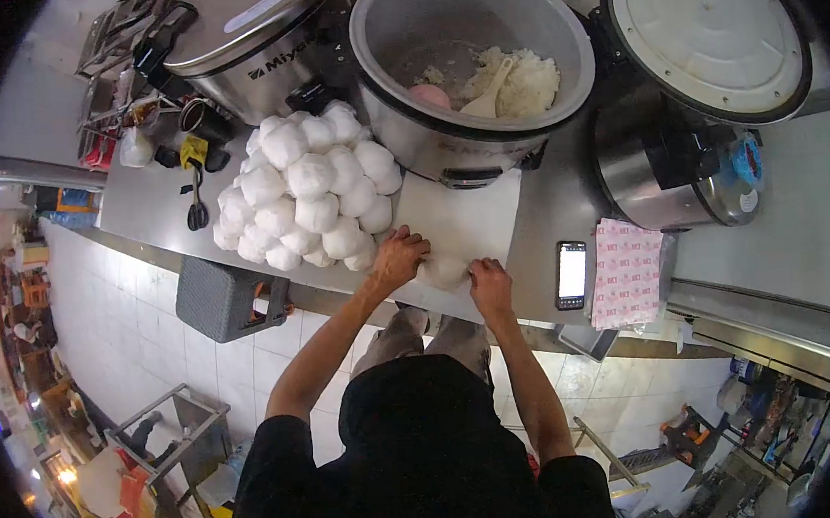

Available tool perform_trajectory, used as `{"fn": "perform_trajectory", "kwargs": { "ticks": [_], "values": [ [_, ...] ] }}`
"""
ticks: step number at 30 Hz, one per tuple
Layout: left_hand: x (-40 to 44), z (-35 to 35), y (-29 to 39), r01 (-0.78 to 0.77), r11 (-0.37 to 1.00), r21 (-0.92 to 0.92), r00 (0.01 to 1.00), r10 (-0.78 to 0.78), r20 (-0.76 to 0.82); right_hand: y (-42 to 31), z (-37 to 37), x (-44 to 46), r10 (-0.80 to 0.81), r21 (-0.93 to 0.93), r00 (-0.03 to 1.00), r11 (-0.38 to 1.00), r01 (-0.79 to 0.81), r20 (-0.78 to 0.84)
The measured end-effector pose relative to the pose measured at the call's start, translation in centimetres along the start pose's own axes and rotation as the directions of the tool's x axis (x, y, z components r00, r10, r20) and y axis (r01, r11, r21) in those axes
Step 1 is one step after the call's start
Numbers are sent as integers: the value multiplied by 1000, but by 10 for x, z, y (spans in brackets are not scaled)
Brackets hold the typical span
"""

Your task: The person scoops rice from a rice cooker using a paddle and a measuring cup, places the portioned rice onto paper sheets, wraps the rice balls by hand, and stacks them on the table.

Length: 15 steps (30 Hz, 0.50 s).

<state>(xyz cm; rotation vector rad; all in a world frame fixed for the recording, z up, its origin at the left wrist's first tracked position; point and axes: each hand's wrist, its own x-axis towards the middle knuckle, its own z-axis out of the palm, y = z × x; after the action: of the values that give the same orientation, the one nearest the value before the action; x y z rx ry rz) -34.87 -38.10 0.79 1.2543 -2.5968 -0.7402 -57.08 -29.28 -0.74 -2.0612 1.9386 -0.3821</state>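
Near the counter's front edge, a white wrapped bundle [443,270] lies between my hands on a white sheet [460,212]. My left hand [401,258] is at the bundle's left side, its fingers closed on that end. On the right side, my right hand [489,283] pinches the other end. A large pile of round white bundles [309,189] stands just left of the sheet. Behind the sheet, an open cooker [468,53] holds white rice [528,85], a pale paddle [490,95] and a pink object [431,95].
A lidded cooker [257,58] stands at the back left, with black tongs [196,202] nearby. To the right are a phone [571,274], pink printed paper [627,273] and another cooker [649,166] with its lid [707,27] raised. A grey stool [216,297] is below the counter.
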Motion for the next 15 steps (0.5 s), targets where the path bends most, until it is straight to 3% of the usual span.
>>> {"fn": "perform_trajectory", "kwargs": {
  "ticks": [1,6,10,15],
  "values": [
    [0,0,-2,-47,999,25,999,48,-8,4,6,-7,-9,28,998,1000,8,65],
    [-16,17,-16,-219,967,132,964,235,-125,10,23,-27,-112,55,993,992,113,-23],
    [-29,21,-24,-266,956,122,960,274,-50,-14,-24,-29,-215,159,977,964,214,-12],
    [-44,-7,-9,-243,955,167,969,234,72,-1,-4,-33,-202,99,977,976,195,65]
  ]
}}
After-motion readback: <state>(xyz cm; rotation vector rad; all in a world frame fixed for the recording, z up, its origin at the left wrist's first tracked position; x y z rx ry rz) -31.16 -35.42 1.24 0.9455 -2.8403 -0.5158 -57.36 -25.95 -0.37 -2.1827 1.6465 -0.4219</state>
